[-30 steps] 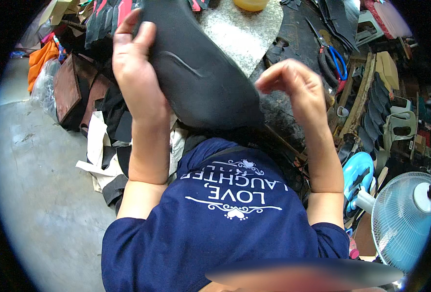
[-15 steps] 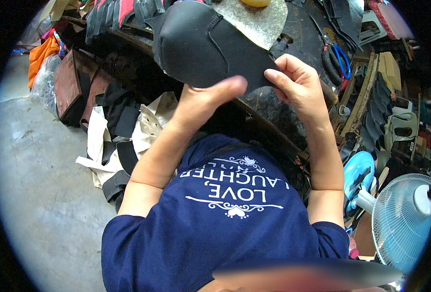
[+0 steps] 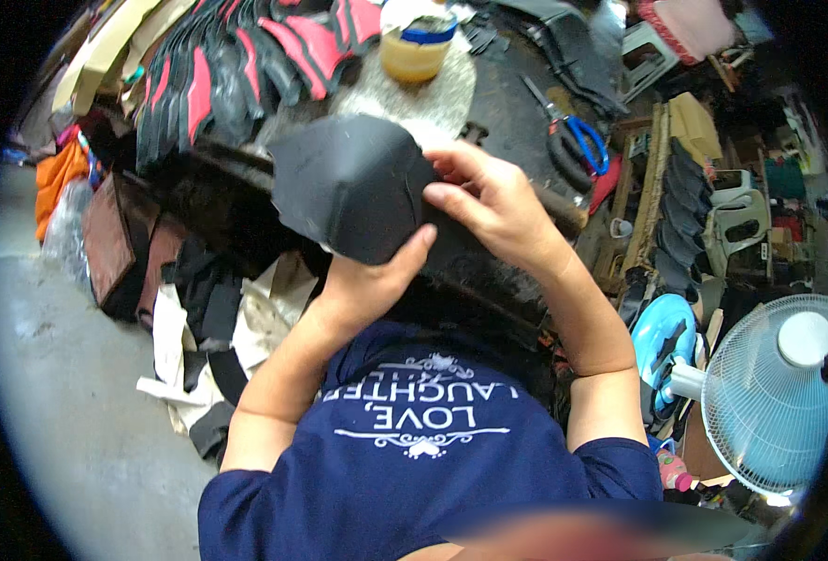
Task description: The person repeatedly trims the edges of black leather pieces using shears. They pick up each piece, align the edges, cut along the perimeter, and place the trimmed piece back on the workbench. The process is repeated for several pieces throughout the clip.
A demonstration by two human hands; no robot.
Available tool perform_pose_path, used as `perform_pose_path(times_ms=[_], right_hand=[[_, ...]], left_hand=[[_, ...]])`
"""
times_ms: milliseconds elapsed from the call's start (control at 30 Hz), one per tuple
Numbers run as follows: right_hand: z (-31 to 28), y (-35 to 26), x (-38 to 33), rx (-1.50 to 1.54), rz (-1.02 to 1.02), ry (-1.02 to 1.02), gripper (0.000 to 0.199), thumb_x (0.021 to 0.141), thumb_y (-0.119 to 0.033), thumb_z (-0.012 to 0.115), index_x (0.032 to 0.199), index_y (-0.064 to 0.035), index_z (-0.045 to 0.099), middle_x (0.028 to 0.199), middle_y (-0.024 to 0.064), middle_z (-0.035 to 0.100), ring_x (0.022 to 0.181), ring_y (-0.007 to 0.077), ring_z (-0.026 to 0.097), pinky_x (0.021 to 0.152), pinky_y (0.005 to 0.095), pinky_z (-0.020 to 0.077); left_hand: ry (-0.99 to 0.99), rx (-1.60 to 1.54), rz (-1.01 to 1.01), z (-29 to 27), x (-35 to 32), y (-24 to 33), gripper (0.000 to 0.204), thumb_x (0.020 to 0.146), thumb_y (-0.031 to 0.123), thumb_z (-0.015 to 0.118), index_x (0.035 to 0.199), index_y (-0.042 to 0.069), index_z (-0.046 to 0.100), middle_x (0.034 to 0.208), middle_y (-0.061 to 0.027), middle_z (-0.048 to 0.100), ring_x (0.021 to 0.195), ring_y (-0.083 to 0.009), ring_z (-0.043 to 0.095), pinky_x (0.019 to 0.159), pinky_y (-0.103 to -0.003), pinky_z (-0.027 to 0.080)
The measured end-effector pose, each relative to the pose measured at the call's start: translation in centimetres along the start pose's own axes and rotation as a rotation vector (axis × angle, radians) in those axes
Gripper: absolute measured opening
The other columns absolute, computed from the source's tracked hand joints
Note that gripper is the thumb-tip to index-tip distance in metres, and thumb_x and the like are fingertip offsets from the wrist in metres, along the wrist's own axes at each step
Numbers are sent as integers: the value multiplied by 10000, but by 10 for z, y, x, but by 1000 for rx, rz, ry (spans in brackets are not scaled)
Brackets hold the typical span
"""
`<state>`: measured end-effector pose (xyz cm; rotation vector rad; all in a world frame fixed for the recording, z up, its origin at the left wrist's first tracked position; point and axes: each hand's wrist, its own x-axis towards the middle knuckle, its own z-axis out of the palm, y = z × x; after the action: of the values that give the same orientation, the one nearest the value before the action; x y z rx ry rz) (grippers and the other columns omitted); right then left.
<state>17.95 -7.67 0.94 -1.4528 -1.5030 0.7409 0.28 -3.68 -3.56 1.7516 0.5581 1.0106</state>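
Observation:
A black shoe upper [image 3: 350, 182], curved and smooth with a seam across it, is held up over the front edge of the workbench. My left hand [image 3: 377, 290] grips its near edge from below, thumb against the rim; the other fingers are hidden beneath the piece. At its right end my right hand [image 3: 489, 196] pinches the material between thumb and bent fingers. Behind it on the bench lies a pale speckled slab [image 3: 451, 103], with a tub of yellowish stuff [image 3: 412, 56] standing on it.
Rows of black and pink cut pieces [image 3: 246, 70] lie at the bench's far left. Blue-handled scissors [image 3: 582, 140] rest at the right. A fan [image 3: 769, 393] and a blue round object [image 3: 664, 341] stand at lower right. Fabric scraps [image 3: 199, 365] heap at left by the floor.
The shoe upper has come nearer to me and turned, so it looks shorter and more domed. My hands have drawn closer together, and more of the bench behind shows.

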Motion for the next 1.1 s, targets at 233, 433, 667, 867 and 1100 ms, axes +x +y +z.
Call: perform_pose_path(times_ms=[233,433,667,867,1100], right_hand=[[-52,-41,22,-232,-441,93,257,826,-42,709,1076,-15,655,994,155,687,894,247,679,780,315,524],[-161,-15,99,-575,-618,784,358,856,-70,606,1210,-18,617,1134,145,664,1048,214,628,908,323,477],[-252,168,131,-1257,328,497,471,944,-368,522,1398,-456,432,1159,226,589,1060,445,597,880,539,481],[-281,196,136,-1364,457,436,412,920,-426,573,1331,-437,547,1312,135,542,1220,369,502,1002,493,434],[-141,58,190,-1033,-596,417,344,909,-318,625,1221,-176,658,1157,107,649,1105,300,577,958,396,444]], left_hand=[[-335,426,129,-9,18,-5,459,762,221,812,1121,23,608,1017,-151,639,930,-296,625,839,-390,498],[124,542,430,-1,49,-43,318,732,72,758,1006,37,601,972,-148,619,998,-359,574,881,-431,464],[151,504,384,-3,46,-51,207,752,26,713,936,22,617,903,-140,638,916,-339,610,836,-402,488],[157,539,373,-2,48,-50,202,758,89,708,918,41,593,899,-126,603,966,-335,574,874,-409,472],[139,616,357,1,47,-44,211,755,129,735,909,39,623,915,-118,607,950,-323,574,849,-398,481]])
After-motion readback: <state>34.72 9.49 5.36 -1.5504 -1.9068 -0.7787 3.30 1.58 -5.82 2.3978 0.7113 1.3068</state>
